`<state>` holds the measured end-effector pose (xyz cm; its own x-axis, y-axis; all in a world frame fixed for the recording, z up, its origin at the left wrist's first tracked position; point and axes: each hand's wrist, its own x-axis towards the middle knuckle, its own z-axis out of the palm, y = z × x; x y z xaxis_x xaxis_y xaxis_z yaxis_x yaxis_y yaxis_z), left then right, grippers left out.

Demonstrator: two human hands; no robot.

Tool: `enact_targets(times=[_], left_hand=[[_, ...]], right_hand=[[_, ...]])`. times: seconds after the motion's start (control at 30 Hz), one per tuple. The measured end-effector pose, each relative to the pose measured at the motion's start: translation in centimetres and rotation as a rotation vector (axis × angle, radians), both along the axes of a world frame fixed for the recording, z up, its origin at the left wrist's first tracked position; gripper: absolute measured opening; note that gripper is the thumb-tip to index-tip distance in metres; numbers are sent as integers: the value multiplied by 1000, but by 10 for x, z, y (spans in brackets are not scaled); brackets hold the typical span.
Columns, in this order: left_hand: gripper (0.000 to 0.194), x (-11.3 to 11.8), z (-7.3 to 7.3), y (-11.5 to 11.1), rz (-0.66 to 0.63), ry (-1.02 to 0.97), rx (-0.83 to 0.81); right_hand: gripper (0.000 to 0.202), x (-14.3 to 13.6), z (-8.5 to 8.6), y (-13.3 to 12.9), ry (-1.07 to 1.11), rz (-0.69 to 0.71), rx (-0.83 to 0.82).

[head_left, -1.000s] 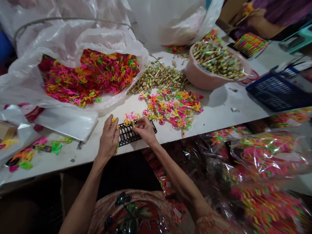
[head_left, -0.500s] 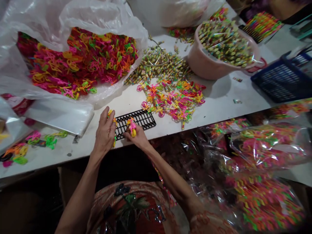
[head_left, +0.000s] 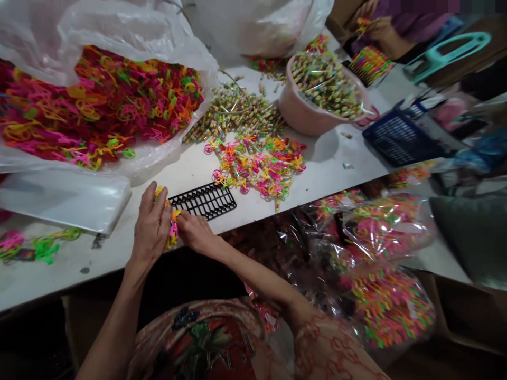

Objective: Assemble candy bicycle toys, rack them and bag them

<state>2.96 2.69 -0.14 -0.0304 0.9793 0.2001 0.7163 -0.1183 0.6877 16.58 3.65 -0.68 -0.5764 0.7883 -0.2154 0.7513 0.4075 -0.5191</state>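
Observation:
A black plastic grid rack (head_left: pixel 214 203) lies near the table's front edge. Over its left end rests my left hand (head_left: pixel 152 224), fingers stretched out along several bright plastic toy pieces (head_left: pixel 173 232) set at that end. My right hand (head_left: pixel 197 232) is closed in a pinch on a small yellow and pink toy piece at the rack, right beside my left fingers. Its fingertips partly hide the piece. Beyond the rack is a loose pile of bright toys with small tubes attached (head_left: pixel 263 166).
A plastic bag (head_left: pixel 158 150) of bright toy parts stands at left, near clear sheets (head_left: pixel 67 198). Behind are small tubes (head_left: pixel 241 108), a pink basin (head_left: pixel 303 113) and a blue basket (head_left: pixel 400 137). Filled bags (head_left: pixel 390 227) lie at right. A co-worker's hands (head_left: pixel 380 29) hold a piece.
My right hand has moved left across the rack with the toy piece, up to my left hand. The view has turned right, bringing a co-worker's hands into sight.

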Motion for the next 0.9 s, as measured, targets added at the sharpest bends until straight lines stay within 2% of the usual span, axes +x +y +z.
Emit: enact_targets(times=[0.07, 0.13, 0.23, 0.27, 0.33, 0.43, 0.53, 0.63, 0.73, 0.83, 0.9], left_hand=[[50, -2, 2, -2, -17, 23, 4], [50, -6, 5, -5, -19, 46, 19], [45, -9, 9, -10, 13, 80, 47], [43, -9, 9, -12, 34, 98, 50], [42, -9, 9, -13, 74, 131, 48], [44, -8, 6, -13, 67, 139, 45], [45, -8, 3, -12, 30, 102, 46], [46, -8, 3, -11, 36, 81, 28], [45, -8, 4, -10, 45, 70, 13], [45, -8, 5, -10, 44, 64, 6], [45, -8, 5, -10, 42, 63, -5]], right_hand=[[18, 12, 7, 14, 22, 72, -47], [17, 36, 17, 40, 24, 81, -36], [32, 76, 29, 86, -241, -207, 172], [34, 86, 32, 99, -334, -220, 196], [34, 98, 34, 118, -460, -165, 207], [32, 100, 31, 124, -471, -73, 233], [31, 94, 26, 115, -348, -141, 292], [23, 84, 19, 101, -117, -270, 279], [11, 70, 3, 87, 253, -392, 110], [24, 53, -14, 73, 621, -491, -145], [21, 40, -21, 65, 770, -513, -241]])
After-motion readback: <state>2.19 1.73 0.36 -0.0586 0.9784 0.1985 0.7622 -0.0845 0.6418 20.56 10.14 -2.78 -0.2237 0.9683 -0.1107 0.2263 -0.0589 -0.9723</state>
